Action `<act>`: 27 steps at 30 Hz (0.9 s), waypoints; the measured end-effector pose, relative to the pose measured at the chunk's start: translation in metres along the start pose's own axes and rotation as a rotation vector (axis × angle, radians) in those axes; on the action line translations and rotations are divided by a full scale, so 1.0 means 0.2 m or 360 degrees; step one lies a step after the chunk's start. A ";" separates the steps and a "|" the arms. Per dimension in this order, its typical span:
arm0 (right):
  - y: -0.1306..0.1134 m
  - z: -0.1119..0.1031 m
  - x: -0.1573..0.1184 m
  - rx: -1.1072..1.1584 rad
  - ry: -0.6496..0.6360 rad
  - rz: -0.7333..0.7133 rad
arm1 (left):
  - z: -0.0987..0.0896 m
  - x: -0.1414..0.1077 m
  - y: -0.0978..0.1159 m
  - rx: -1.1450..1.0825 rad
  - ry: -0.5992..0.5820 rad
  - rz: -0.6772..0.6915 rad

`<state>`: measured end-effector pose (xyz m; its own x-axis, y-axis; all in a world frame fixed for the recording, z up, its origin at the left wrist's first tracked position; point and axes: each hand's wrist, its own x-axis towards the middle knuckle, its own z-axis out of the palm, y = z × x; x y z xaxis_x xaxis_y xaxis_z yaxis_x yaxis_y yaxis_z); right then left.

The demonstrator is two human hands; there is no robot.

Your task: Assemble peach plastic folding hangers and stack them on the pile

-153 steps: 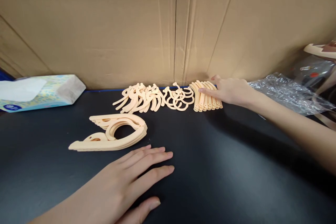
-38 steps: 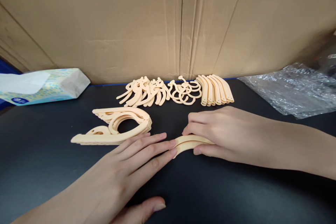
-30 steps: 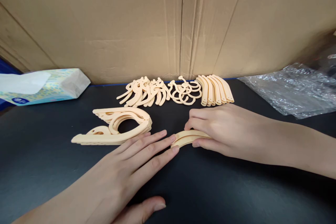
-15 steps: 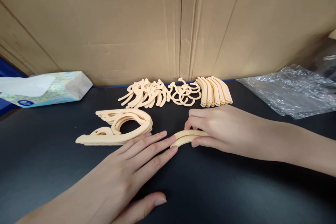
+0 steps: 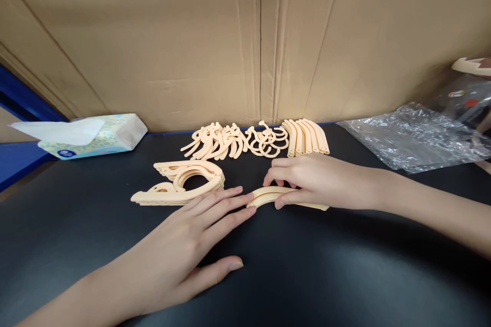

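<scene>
A pale cream curved piece [image 5: 266,196] lies on the black table [image 5: 307,265], its far end showing past the right palm. My right hand [image 5: 307,181] pinches it from above, thumb on the near side and fingers curled beyond. My left hand [image 5: 195,235] is spread flat, with fingertips touching the piece's left end and the thumb apart. Just beyond the left fingers rests a stack of folded cream hanger-like frames [image 5: 180,184].
Along the back lie small curved arms [image 5: 215,140], a heap of hooks [image 5: 266,140] and a row of long curved pieces [image 5: 307,138]. A tissue pack [image 5: 111,135] is at left, clear plastic [image 5: 406,135] at right, cardboard [image 5: 192,36] behind.
The view has shifted slightly. My right hand has slid a little left along the curved piece, so its right end now shows. The left hand keeps its spread pose at the left end.
</scene>
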<state>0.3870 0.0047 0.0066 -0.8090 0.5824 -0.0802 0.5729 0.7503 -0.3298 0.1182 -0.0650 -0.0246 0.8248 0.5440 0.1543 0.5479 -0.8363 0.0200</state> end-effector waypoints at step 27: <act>0.11 0.11 0.17 -0.0799 0.0704 0.0248 | 0.02 0.02 0.00 -0.0068 0.0133 -0.0012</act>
<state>0.3702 0.0349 -0.0235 -0.6436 0.6879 0.3356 0.7561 0.6395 0.1391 0.1219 -0.0620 -0.0288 0.8052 0.5442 0.2358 0.5461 -0.8354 0.0631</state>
